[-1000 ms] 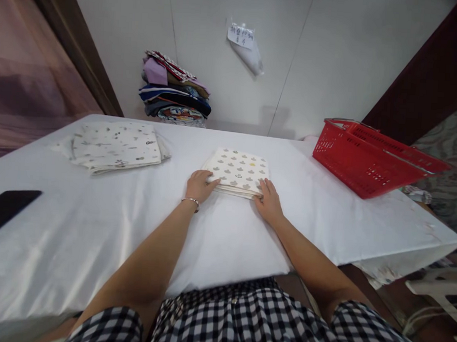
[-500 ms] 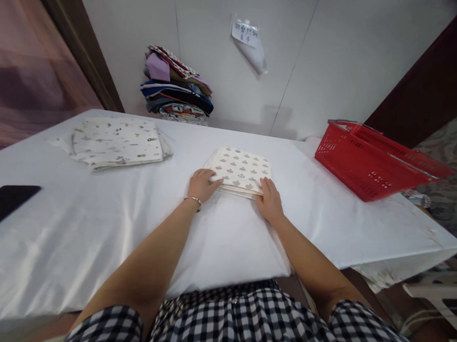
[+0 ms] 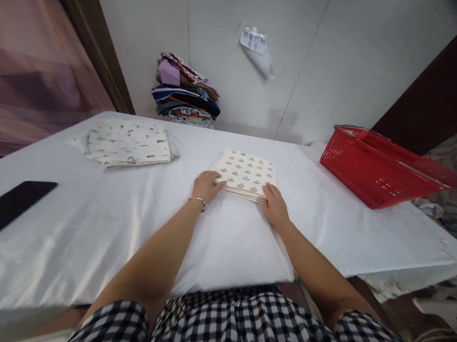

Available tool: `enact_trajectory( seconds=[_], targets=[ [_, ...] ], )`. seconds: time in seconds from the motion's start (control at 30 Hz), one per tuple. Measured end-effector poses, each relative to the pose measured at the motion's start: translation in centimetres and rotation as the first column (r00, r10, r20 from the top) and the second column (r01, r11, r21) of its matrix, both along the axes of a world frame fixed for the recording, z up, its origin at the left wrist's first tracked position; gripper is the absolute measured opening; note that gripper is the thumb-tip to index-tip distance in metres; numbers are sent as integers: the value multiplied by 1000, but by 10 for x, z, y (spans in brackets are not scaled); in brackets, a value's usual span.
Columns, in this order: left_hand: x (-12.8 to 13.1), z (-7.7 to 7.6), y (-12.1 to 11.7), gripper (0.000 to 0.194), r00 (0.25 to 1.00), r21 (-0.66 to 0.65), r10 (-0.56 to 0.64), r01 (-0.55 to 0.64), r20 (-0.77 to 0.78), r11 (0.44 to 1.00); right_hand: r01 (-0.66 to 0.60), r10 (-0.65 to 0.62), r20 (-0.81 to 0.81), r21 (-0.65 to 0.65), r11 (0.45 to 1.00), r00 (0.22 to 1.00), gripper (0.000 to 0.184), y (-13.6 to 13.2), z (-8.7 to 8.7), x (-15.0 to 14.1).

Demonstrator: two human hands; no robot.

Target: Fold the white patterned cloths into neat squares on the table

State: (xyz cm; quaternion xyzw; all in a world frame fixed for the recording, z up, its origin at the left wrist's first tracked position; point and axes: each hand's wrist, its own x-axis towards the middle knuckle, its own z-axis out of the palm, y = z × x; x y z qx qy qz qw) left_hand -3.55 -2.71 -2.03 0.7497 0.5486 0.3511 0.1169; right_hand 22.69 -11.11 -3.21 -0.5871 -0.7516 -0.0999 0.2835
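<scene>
A folded cream cloth with a pattern of small grey shapes (image 3: 246,171) lies in the middle of the white-covered table (image 3: 93,224). My left hand (image 3: 207,185) grips its near left corner, fingers curled on the edge, a thin bracelet on the wrist. My right hand (image 3: 275,207) holds its near right corner, fingers pressed together against the edge. Both forearms reach forward from my checked garment at the bottom of the view.
A second folded patterned cloth (image 3: 127,143) lies at the far left. A black phone (image 3: 11,212) sits near the left edge. A red plastic basket (image 3: 376,162) stands at the right. A stack of folded clothes (image 3: 185,92) rests against the back wall.
The view has shifted slightly, so everything sits a little further right in the picture. My hands stay on the near corners of the folded cloth.
</scene>
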Motion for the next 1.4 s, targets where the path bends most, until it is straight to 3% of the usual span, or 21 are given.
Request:
enact_trajectory(
  seconds=[0.13, 0.2, 0.33, 0.43, 0.73, 1.07, 1.33, 1.4],
  targets=[
    [0, 4, -3, 26, 999, -15, 16, -16, -39, 1000, -13, 13, 28, -3, 1000, 1000, 46, 0, 0, 1],
    [2, 6, -5, 28, 997, 41, 19, -16, -75, 999, -7, 7, 43, -8, 1000, 999, 45, 0, 0, 1],
    [8, 9, -9, 38, 979, 197, -97, 133, -182, 971, 29, -28, 93, -10, 1000, 995, 44, -2, 4, -3],
    [12, 6, -9, 32, 961, 202, -171, 215, -216, 955, 26, -28, 111, 19, 999, 993, 43, -2, 6, -5],
    [13, 7, -6, 24, 974, 121, -182, 199, -137, 972, -20, 21, 61, -10, 1000, 998, 38, 2, 1, 2],
    [17, 8, -4, 23, 981, 131, -147, 163, -127, 978, -72, 76, 60, -66, 995, 995, 27, 17, 29, -22],
    [18, 8, -5, 18, 980, 132, -163, 177, -115, 975, -122, 120, -26, -78, 989, 992, 29, 24, 15, -18],
    [19, 8, -5, 25, 978, 144, -170, 187, -121, 972, -132, 130, -28, -69, 989, 991, 30, 23, 13, -16]
  ],
)
